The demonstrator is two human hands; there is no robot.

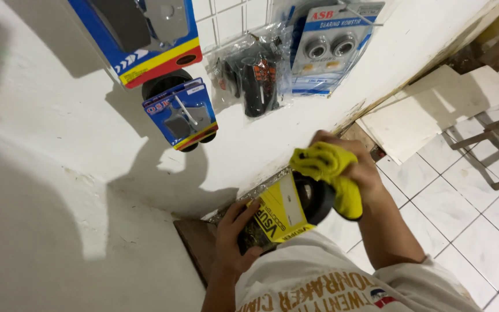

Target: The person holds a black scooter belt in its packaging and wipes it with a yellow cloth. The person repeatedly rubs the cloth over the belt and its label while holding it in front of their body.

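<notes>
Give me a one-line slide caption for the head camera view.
Left hand holds a yellow-carded black part while right hand wipes it with a yellow cloth.

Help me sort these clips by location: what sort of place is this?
Probably a small motorbike spare-parts shop: packaged parts hang on a white wall, a bearing pack among them, above a tiled floor.

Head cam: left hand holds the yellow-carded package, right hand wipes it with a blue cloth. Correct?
Not quite: the cloth is yellow, not blue. The head view shows the left hand holding the yellow-carded package and the right hand pressing the cloth against it; whether it is wiping cannot be told.
</notes>
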